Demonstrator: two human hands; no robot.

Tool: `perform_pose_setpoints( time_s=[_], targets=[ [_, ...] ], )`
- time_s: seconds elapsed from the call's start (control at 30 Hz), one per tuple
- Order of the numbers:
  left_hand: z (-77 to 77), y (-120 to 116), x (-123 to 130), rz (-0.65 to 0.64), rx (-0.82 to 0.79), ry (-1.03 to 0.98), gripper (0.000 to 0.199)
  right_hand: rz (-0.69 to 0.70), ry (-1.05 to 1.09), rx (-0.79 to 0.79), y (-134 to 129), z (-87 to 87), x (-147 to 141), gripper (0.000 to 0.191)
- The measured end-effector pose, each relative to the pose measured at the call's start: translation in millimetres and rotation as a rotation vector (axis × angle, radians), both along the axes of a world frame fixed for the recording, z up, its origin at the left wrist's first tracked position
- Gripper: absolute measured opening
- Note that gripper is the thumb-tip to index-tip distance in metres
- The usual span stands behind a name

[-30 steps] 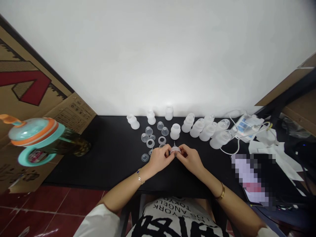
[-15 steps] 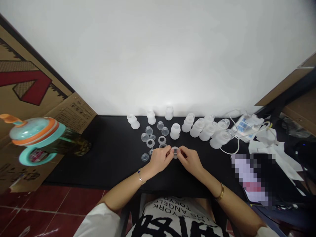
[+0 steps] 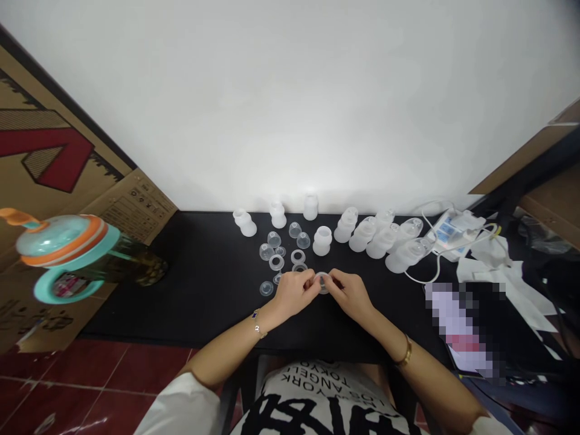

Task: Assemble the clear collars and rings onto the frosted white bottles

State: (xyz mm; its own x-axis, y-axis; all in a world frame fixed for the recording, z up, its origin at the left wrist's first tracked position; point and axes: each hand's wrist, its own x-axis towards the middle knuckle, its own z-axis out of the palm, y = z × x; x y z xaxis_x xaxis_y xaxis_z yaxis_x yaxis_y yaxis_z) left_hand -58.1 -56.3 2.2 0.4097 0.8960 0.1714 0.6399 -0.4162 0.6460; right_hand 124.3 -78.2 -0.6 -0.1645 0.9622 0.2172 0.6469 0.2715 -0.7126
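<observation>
My left hand (image 3: 294, 293) and my right hand (image 3: 351, 293) meet over the black table, fingers closed on a translucent bottle collar ring (image 3: 323, 290). The thumbs press at its top; a teat may sit inside, but the fingers hide most of it. Just behind stands an open white baby bottle (image 3: 322, 241). Beside my left hand lie loose collar rings (image 3: 276, 263), clear teats (image 3: 266, 289) and clear dome caps (image 3: 273, 239). One ring (image 3: 299, 267) is partly covered by that hand.
Several capped bottles (image 3: 380, 241) stand at the right, near a power strip (image 3: 453, 232) with white cables. More open bottles (image 3: 245, 222) line the wall. A large teal-and-orange drinking cup (image 3: 81, 254) is at the left by a cardboard box (image 3: 149, 199). A phone (image 3: 457, 332) lies at the right.
Both hands stay in nearly the same place, still gripping the ring. The ring and the thumbs have shifted very slightly; the loose parts and bottles lie as before.
</observation>
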Motion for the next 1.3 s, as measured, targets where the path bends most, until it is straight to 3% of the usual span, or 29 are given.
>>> perform_pose_setpoints(
  time_s=[0.3, 0.53, 1.03, 1.3],
  targets=[
    [-0.3, 0.6, -1.1, 0.004, 0.019, 0.042, 0.036, 0.002, -0.045, -0.038, 0.9, 3.2, 0.0, 0.040],
    [-0.4, 0.5, 0.7, 0.045, 0.001, 0.027, 0.026, -0.010, -0.053, -0.066, 0.9, -0.1, 0.4, 0.020],
    [-0.5, 0.4, -1.7, -0.012, 0.039, 0.062, 0.033, 0.009, -0.048, 0.006, -0.9, -0.5, 0.6, 0.034],
    [-0.7, 0.6, -0.5, -0.002, 0.014, 0.065, 0.027, 0.006, -0.053, -0.053, 0.9, 0.7, 2.6, 0.026]
  ],
)
